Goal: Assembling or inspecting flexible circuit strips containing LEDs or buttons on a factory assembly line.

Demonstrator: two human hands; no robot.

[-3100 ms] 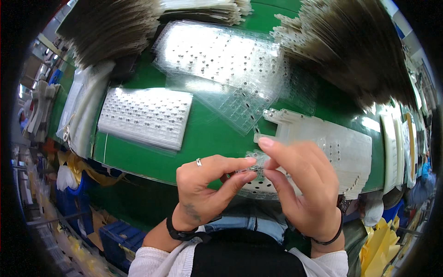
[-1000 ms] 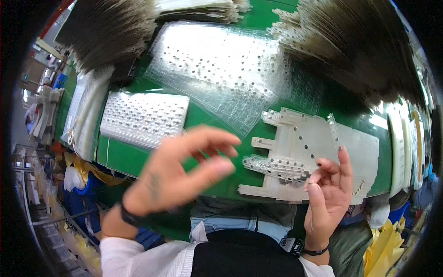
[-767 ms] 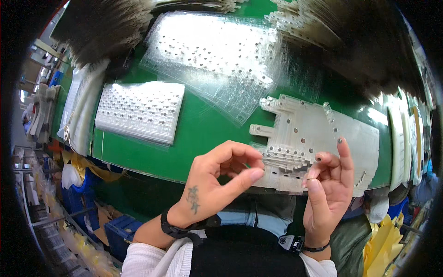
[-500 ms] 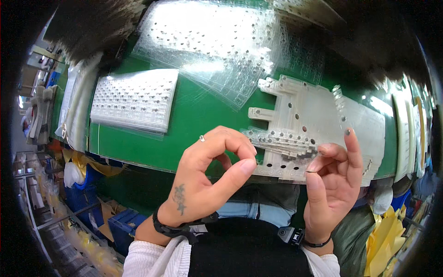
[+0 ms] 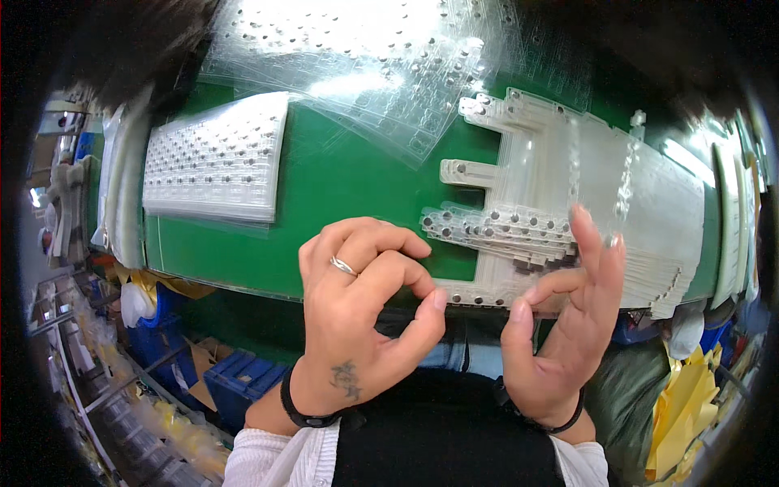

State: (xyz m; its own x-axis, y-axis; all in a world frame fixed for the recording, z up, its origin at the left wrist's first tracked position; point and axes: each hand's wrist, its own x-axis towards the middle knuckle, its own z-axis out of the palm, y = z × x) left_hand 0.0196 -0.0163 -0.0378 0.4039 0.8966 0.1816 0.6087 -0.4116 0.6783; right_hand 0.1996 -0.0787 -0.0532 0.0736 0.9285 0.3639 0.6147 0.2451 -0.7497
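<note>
My left hand (image 5: 361, 304), with a ring on one finger, is closed, its thumb and forefinger tips pinched together. Opposite it, my right hand (image 5: 564, 329) pinches thumb and forefinger too, its other fingers raised. Whatever lies in either pinch, if anything, is too thin or clear to make out. Both hands hover at the near edge of a stack of clear plastic sheets (image 5: 649, 203) with stepped cutouts and dark round spots. On that stack, just beyond the fingertips, rests a fanned pile of narrow clear strips (image 5: 495, 227) with dark dots.
A neat pile of dotted clear sheets (image 5: 215, 162) lies left on the green tabletop (image 5: 349, 178). Larger glossy sheets (image 5: 365, 85) overlap at the back. Pale stacked material (image 5: 130, 178) stands at the left end. Below the table are a blue crate (image 5: 247, 381) and yellow sheets (image 5: 686, 414).
Both hands have shifted slightly, the right one toward the left, its fingertips still pinched. The whole view has also moved a little. The piles look unchanged.
</note>
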